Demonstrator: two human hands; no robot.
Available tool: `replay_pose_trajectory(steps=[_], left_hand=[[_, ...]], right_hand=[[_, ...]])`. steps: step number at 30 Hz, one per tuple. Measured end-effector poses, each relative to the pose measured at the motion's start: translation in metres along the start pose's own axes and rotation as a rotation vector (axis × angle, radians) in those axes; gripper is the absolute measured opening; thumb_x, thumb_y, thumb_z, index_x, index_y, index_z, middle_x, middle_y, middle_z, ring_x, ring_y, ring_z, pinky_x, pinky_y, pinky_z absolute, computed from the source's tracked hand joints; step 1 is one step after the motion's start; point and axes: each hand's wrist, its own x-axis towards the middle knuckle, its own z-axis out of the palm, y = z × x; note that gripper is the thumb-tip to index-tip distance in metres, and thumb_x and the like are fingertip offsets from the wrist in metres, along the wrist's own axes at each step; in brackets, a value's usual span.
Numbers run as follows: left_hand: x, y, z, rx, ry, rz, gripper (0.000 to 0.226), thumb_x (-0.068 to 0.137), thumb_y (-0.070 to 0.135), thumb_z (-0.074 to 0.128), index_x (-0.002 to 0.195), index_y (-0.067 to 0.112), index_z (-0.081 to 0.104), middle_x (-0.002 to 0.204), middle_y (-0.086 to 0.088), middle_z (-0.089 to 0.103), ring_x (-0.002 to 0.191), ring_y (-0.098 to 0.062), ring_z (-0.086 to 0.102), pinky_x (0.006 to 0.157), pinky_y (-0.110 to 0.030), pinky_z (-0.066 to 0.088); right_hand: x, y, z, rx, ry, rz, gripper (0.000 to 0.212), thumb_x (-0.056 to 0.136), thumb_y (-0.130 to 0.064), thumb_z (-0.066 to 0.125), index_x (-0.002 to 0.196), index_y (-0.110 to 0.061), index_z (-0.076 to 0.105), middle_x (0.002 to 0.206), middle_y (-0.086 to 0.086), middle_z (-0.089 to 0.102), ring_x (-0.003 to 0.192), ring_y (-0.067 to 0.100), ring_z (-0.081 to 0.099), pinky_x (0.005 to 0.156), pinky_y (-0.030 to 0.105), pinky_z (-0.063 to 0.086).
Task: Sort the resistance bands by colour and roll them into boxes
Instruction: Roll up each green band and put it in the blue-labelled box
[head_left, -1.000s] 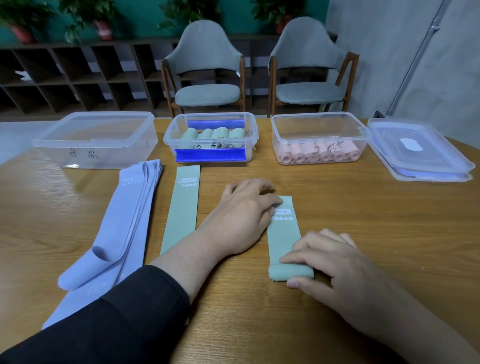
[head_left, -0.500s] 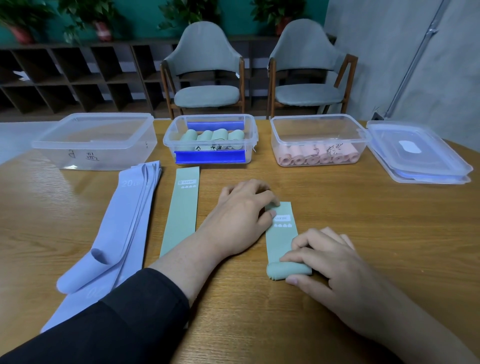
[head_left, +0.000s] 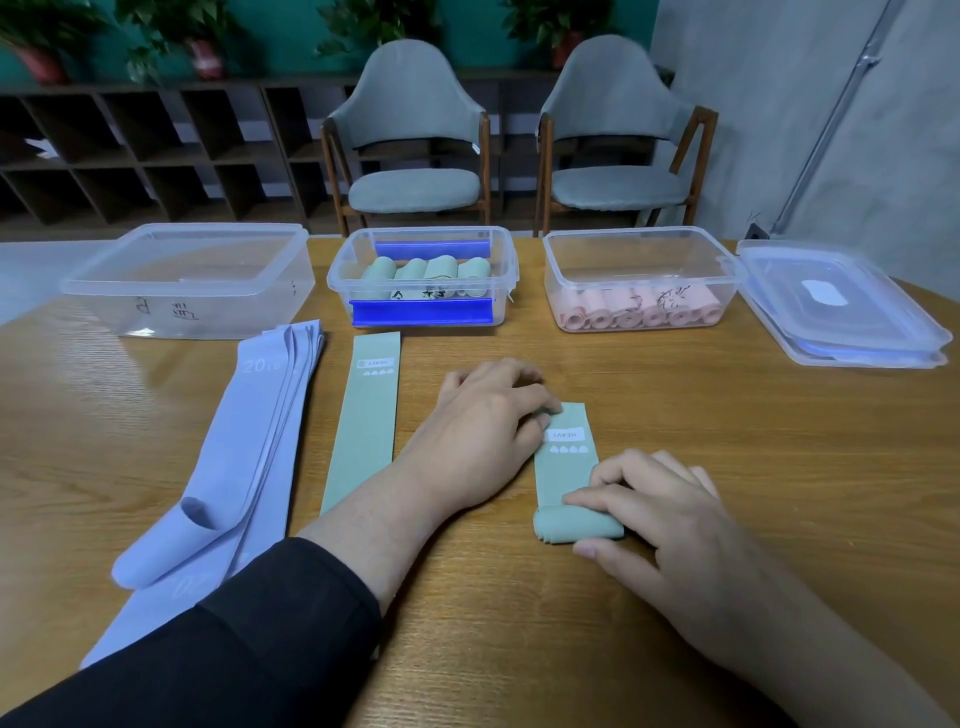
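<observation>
You're rolling a green band (head_left: 566, 478), right hand (head_left: 670, 525) pinching its roll (head_left: 576, 527), left hand (head_left: 488, 431) pressing its far end; pink box (head_left: 641, 280) looking done, green box (head_left: 423, 278) part-filled, one green strip (head_left: 363, 415) and purple bands (head_left: 239, 447) waiting.

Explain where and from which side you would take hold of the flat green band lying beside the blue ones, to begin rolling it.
Probably the near short end of the flat green band, approached from the person's side. It lies flat and lengthwise, label at the far end, so rolling away works, as with the half-rolled green band under the left hand and right hand.

Bare table (head_left: 753, 441) right of hands; flat green band (head_left: 363, 415), lilac bands (head_left: 249, 447) crowd left.
</observation>
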Motion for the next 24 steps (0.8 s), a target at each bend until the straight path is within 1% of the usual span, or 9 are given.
replay_pose_trajectory(steps=[3,7,9,12,15,18,20,22,24], left_hand=[[-0.0001,0.0004,-0.0006,-0.005,0.006,0.002,0.023,0.1,0.032,0.053,0.115,0.035,0.07,0.134,0.009,0.054,0.13,-0.01,0.041,0.107,-0.036,0.024],[-0.0015,-0.0007,-0.0012,-0.018,0.013,0.028,0.018,0.097,0.029,0.058,0.106,0.035,0.072,0.131,0.009,0.056,0.128,-0.01,0.044,0.105,-0.037,0.025],[-0.0013,-0.0013,-0.0015,-0.02,0.014,0.035,0.016,0.096,0.029,0.06,0.104,0.036,0.072,0.131,0.01,0.056,0.127,-0.01,0.044,0.104,-0.036,0.024],[-0.0004,-0.0021,-0.0013,-0.03,0.013,0.033,0.015,0.095,0.031,0.061,0.104,0.037,0.071,0.13,0.01,0.056,0.126,-0.009,0.044,0.103,-0.036,0.024],[-0.0002,-0.003,-0.0002,-0.03,0.011,0.034,0.015,0.095,0.031,0.062,0.104,0.038,0.071,0.129,0.01,0.056,0.126,-0.009,0.045,0.102,-0.038,0.026],[0.0001,-0.0033,-0.0001,-0.036,0.005,0.036,0.015,0.095,0.032,0.06,0.104,0.039,0.07,0.129,0.011,0.056,0.125,-0.008,0.044,0.1,-0.036,0.026],[0.0004,-0.0036,-0.0004,-0.034,-0.004,0.037,0.015,0.096,0.033,0.058,0.104,0.039,0.069,0.129,0.012,0.055,0.125,-0.007,0.043,0.099,-0.034,0.025],[0.0,-0.0036,-0.0007,-0.032,-0.007,0.036,0.015,0.097,0.033,0.057,0.104,0.039,0.069,0.129,0.013,0.055,0.125,-0.007,0.043,0.098,-0.033,0.024],[-0.0008,-0.0027,-0.0014,-0.04,-0.005,0.045,0.015,0.097,0.035,0.057,0.103,0.039,0.07,0.128,0.014,0.055,0.124,-0.007,0.044,0.097,-0.032,0.023]], right_hand=[[0.0013,-0.003,-0.0006,-0.018,-0.024,-0.011,0.035,0.097,-0.051,0.047,0.13,-0.041,0.057,0.111,-0.027,0.039,0.108,-0.002,0.036,0.098,0.025,0.024],[-0.0024,-0.0019,-0.0019,-0.033,-0.071,-0.043,0.037,0.098,-0.056,0.04,0.13,-0.044,0.054,0.111,-0.028,0.038,0.107,-0.006,0.031,0.099,0.022,0.018],[-0.0029,-0.0015,-0.0031,-0.016,-0.062,-0.048,0.035,0.097,-0.058,0.042,0.127,-0.045,0.054,0.111,-0.029,0.042,0.109,-0.007,0.033,0.1,0.023,0.02],[-0.0016,-0.0017,-0.0039,0.018,-0.005,-0.042,0.027,0.096,-0.056,0.048,0.116,-0.043,0.059,0.106,-0.029,0.051,0.107,-0.004,0.041,0.1,0.029,0.026],[-0.0008,-0.002,-0.004,0.01,0.04,-0.019,0.033,0.094,-0.059,0.043,0.115,-0.044,0.063,0.105,-0.029,0.05,0.108,-0.002,0.042,0.097,0.026,0.026],[-0.0013,-0.0021,-0.0024,-0.004,0.018,-0.003,0.04,0.09,-0.064,0.045,0.121,-0.044,0.061,0.109,-0.029,0.043,0.11,-0.003,0.038,0.097,0.023,0.024],[0.0003,-0.003,-0.0008,-0.014,0.009,0.005,0.04,0.09,-0.06,0.048,0.123,-0.043,0.06,0.109,-0.029,0.042,0.11,-0.004,0.037,0.096,0.023,0.025],[0.0018,-0.0042,-0.0007,-0.005,0.017,0.007,0.034,0.093,-0.053,0.05,0.123,-0.042,0.061,0.107,-0.028,0.043,0.108,-0.003,0.038,0.095,0.025,0.027],[0.0013,-0.0038,-0.0024,-0.004,-0.003,-0.007,0.03,0.095,-0.051,0.049,0.121,-0.042,0.061,0.108,-0.027,0.041,0.108,-0.004,0.036,0.095,0.022,0.025]])
